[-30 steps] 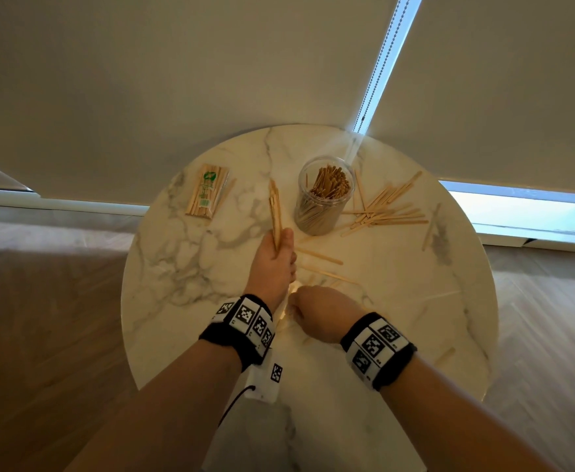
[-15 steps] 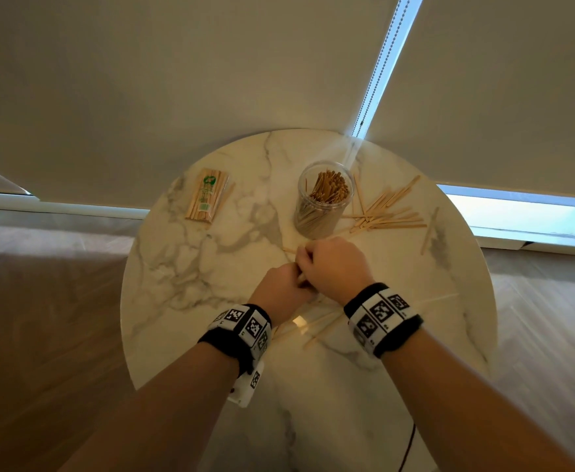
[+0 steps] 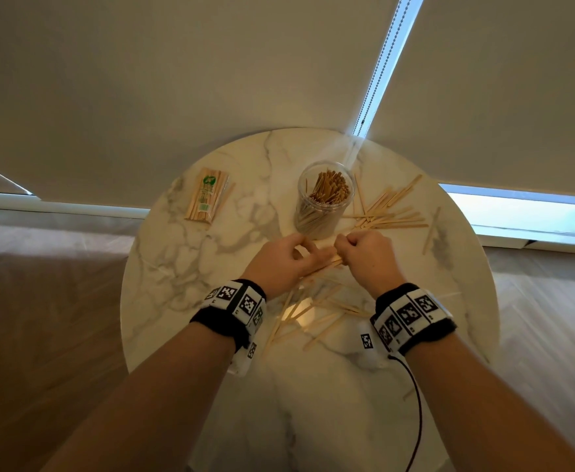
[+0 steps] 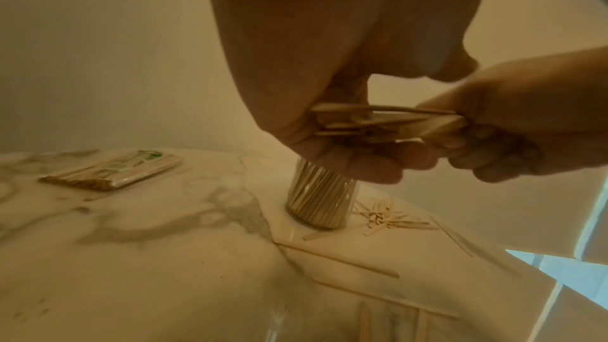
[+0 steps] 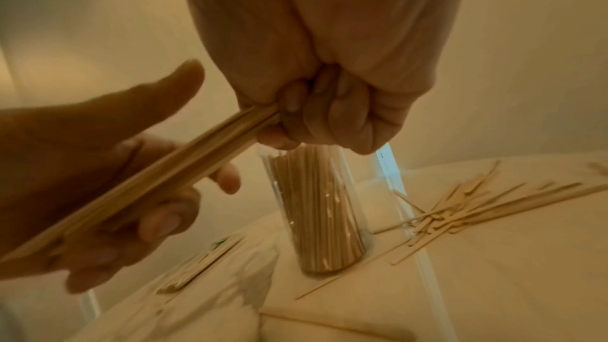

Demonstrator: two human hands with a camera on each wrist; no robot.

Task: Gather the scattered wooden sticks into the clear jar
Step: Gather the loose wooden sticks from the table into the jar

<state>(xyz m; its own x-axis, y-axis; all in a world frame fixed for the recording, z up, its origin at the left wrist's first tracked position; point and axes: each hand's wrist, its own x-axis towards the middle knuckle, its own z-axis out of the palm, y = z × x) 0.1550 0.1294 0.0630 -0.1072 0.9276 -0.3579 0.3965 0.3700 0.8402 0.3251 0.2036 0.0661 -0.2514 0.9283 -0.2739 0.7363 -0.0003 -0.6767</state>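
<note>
The clear jar (image 3: 325, 202) stands upright at the back middle of the round marble table (image 3: 183, 301), packed with thin wooden sticks. Just in front of it both hands hold one bundle of flat wooden sticks (image 3: 323, 262) level above the table. My left hand (image 3: 287, 258) curls its fingers round the bundle's left part (image 5: 157, 181), thumb out. My right hand (image 3: 362, 252) grips the right end (image 5: 263, 118) in a fist. In the left wrist view the bundle (image 4: 378, 121) hangs above the jar (image 4: 321, 202).
Loose sticks (image 3: 388, 216) lie in a heap right of the jar, and several more sticks (image 3: 313, 311) are scattered on the table under my wrists. A wrapped pack of sticks (image 3: 207, 195) lies at the back left. Roller blinds hang behind the table.
My right hand left the table near the front and came up to the bundle in my left hand. Both hands now hold it, closer to the jar and turned level.
</note>
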